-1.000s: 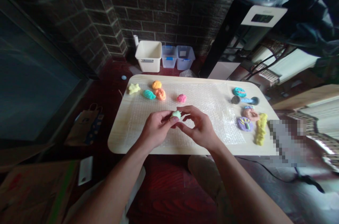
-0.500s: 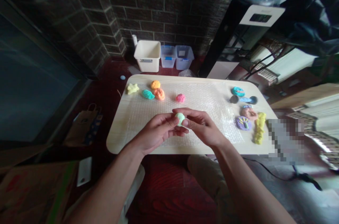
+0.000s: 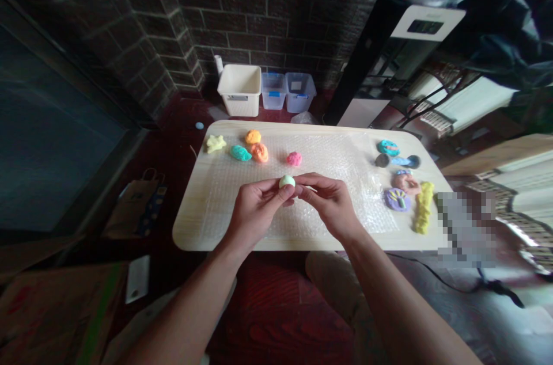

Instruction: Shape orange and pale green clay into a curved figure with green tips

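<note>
A small pale green ball of modelling clay (image 3: 286,181) is held between the fingertips of both hands, above a sheet of bubble wrap (image 3: 341,172). My left hand (image 3: 254,206) is closed on it, the thumb pressed along its lower side. From the right, my right hand (image 3: 330,201) pinches at the ball with thumb and index finger. Beyond the hands a pink clay lump (image 3: 294,158) lies on the wrap. Farther left are an orange-red clay piece (image 3: 260,152), a yellow-orange lump (image 3: 253,136), a teal piece (image 3: 240,152) and a pale yellow star-like piece (image 3: 215,144).
On the right of the table (image 3: 190,221) lie a teal round (image 3: 388,148), a dumbbell-shaped piece (image 3: 397,162), a brownish ring (image 3: 406,183), a purple disc (image 3: 397,200) and a yellow strip (image 3: 424,208). Behind the table stand a white bin (image 3: 240,91) and two clear boxes (image 3: 273,91).
The green ball has shifted slightly left and up, turned among the fingertips. My left thumb now lies lower on it, and my right fingers have drawn to its right side.
</note>
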`<action>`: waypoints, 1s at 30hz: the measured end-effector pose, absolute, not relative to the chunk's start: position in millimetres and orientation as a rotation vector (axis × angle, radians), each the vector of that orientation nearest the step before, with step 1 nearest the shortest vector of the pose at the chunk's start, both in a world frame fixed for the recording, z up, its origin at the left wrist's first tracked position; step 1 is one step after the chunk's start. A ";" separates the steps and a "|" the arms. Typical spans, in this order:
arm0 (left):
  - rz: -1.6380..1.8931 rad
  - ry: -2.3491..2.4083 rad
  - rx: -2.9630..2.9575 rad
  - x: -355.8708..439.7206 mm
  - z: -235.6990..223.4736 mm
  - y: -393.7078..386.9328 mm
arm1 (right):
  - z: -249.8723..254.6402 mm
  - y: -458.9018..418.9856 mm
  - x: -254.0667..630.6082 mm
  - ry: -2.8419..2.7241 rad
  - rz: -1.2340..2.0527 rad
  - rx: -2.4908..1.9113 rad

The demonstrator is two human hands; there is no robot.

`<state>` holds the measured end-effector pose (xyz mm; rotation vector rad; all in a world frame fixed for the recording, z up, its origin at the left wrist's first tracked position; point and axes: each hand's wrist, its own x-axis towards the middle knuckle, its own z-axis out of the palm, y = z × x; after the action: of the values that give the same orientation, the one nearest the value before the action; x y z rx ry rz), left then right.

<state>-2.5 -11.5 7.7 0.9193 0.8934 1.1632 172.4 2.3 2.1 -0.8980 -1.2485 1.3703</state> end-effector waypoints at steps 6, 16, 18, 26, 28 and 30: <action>1.099 0.762 0.764 -6.8 6.3 -8.7 | 4.4 2.8 172.3 -1.288 1.311 -0.939; 1.228 0.965 0.977 -6.0 6.7 -9.6 | 6.0 -3.2 168.3 -1.392 1.335 -0.890; 1.258 1.020 1.049 -5.4 4.1 -10.1 | 7.8 -5.7 163.2 -1.321 1.384 -0.921; 1.245 0.966 1.150 0.6 3.2 -13.1 | 8.3 -2.4 166.1 -1.192 1.474 -0.899; 1.256 0.963 1.166 0.7 5.4 -13.3 | 6.4 -1.3 168.3 -1.170 1.491 -0.872; 1.275 1.001 1.177 0.4 6.6 -13.5 | 3.9 -1.2 167.7 -1.145 1.511 -0.867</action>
<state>0.4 -13.5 6.6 1.1767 1.0009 1.2749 167.7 -1.2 3.9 -0.8668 -1.1446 1.5106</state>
